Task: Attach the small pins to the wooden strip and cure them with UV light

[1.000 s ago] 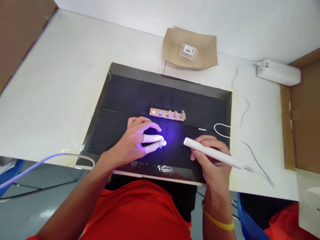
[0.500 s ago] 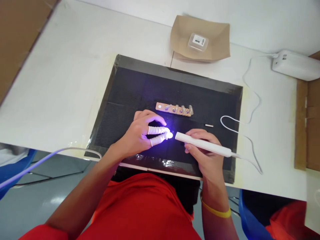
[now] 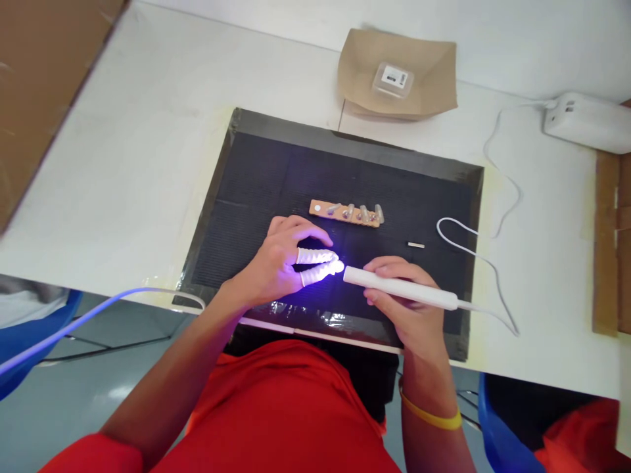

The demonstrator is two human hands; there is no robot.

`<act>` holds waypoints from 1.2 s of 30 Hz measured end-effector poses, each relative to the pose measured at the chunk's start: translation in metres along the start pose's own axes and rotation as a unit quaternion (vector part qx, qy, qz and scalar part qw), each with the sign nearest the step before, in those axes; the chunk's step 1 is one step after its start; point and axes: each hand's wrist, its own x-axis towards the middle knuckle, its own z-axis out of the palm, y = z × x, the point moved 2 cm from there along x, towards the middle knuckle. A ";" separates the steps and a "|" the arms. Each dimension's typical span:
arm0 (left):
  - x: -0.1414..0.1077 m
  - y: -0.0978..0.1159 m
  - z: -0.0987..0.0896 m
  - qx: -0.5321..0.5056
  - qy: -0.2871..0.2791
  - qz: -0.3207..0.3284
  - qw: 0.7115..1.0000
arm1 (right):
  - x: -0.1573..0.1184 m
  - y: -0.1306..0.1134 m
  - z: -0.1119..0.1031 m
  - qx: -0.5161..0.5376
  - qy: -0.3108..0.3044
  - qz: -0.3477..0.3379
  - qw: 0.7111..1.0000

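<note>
Over the black mat (image 3: 276,174), my left hand (image 3: 286,256) pinches a small piece lit too brightly to make out; white covers sit on its thumb and index finger. My right hand (image 3: 407,295) is closed round a white pen-shaped lamp (image 3: 399,288), whose tip points left and shines violet light on the pinched fingertips, a small gap away. Beyond the hands lies a tan strip (image 3: 323,209) bearing several clear, nail-shaped pieces (image 3: 365,213). A short metallic bar (image 3: 416,245) rests on the mat behind my right hand.
A brown paper tray (image 3: 434,79) with a clear labelled box (image 3: 393,80) stands at the back. White cables (image 3: 497,269) run over the right side of the white table (image 3: 162,85) towards a white power unit (image 3: 586,121). Blue chairs (image 3: 497,420) stand at the front edge.
The lamp tip is slightly closer to the left fingertips. Both hands keep their grips, and the whole view has shifted slightly.
</note>
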 end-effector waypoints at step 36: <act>-0.001 -0.001 0.003 -0.024 0.005 -0.003 1.000 | -0.019 -0.009 0.008 -0.052 0.014 -0.023 0.998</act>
